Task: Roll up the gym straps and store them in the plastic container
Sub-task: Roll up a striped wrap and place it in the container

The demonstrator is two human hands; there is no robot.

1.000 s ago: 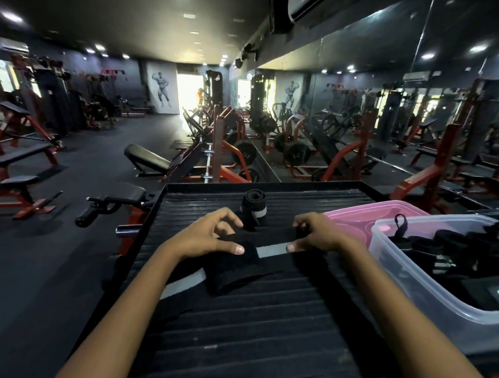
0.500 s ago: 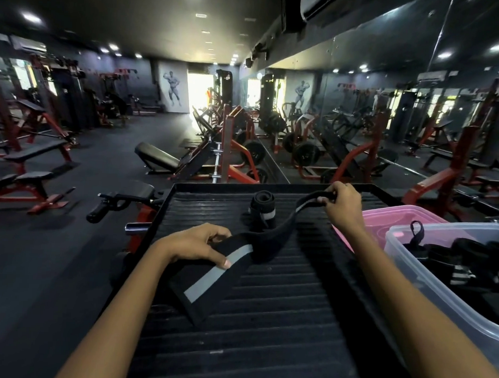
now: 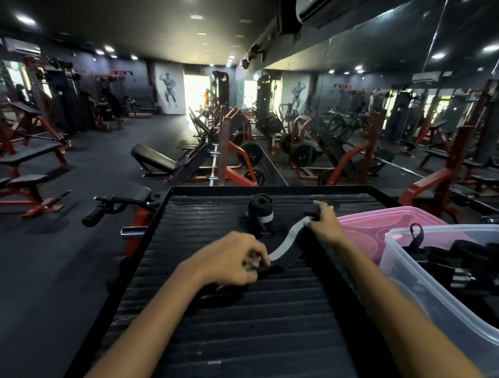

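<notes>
The strap (image 3: 287, 241), black with a grey stripe, lies stretched across the ridged bench (image 3: 266, 330) between both hands. It looks light, limp and cloth-soft, so it should be taken at the near end and kept taut. The left hand (image 3: 229, 260) is curled, fingers pinching that near end. The right hand (image 3: 322, 222) reaches farther right and holds the far end down; its exact grip is hard to tell. 1 rolled strap (image 3: 260, 207) stands beyond; the plastic container (image 3: 409, 282) sits right.

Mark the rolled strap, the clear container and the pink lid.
rolled strap (image 3: 260, 207): head view, side of the upright roll.
clear container (image 3: 409, 275): head view, near side wall.
pink lid (image 3: 380, 221): head view, bare top surface.
</notes>
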